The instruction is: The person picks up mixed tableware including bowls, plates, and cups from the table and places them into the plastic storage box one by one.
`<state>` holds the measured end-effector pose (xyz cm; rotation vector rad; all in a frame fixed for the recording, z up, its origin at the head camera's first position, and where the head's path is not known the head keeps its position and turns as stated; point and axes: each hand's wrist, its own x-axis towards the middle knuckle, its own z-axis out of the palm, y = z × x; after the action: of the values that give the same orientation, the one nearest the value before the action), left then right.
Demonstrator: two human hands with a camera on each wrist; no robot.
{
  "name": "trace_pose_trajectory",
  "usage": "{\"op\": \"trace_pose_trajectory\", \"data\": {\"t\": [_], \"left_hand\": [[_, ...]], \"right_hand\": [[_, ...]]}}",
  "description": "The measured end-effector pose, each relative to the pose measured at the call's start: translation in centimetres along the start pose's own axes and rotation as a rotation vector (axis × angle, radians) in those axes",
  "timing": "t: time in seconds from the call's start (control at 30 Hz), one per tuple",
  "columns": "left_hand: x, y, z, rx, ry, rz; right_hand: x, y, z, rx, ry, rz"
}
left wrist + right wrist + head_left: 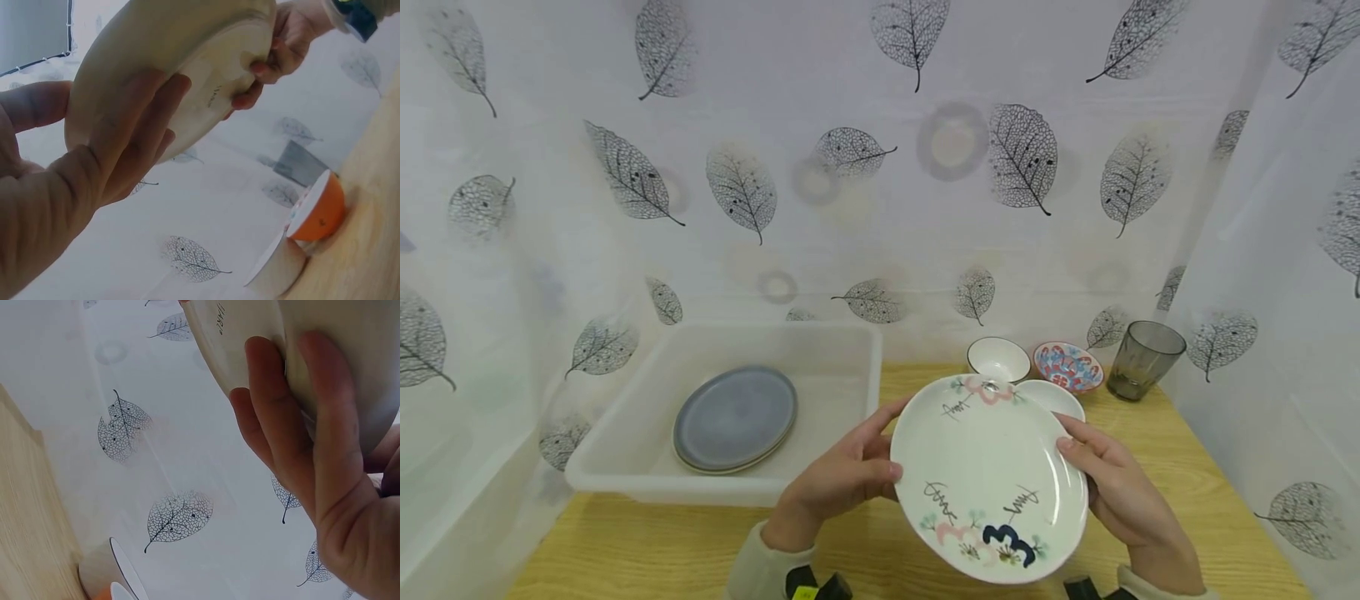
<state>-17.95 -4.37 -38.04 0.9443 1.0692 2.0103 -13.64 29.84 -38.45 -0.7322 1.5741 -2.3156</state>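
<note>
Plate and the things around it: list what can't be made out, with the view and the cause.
- Head view: near part of the dish, hidden by the plate and right hand.
- Head view: whatever lies beneath the grey plate, which covers it.
- Left wrist view: the mark under the plate, too small and blurred to read.
- Right wrist view: most of the orange bowl, cut off by the bottom edge.

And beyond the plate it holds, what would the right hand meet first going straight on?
Probably the bowl partly hidden behind the plate; depth is unclear, so the hand might pass above.
</note>
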Motion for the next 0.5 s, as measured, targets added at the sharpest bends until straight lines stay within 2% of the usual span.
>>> {"op": "trace_pose_trajectory", "data": {"t": [0.3, 0.5], "left_hand": [[-0.2, 0.3, 0.7, 0.026, 0.089, 0.031], [-0.6, 0.8, 1.2, 0.094, 0.163, 0.031]], "right_hand": [[0.1, 0.1, 0.2, -0.011, 0.066, 0.032], [0.4, -0.2, 0.8, -0.024, 0.008, -0.006]]}}
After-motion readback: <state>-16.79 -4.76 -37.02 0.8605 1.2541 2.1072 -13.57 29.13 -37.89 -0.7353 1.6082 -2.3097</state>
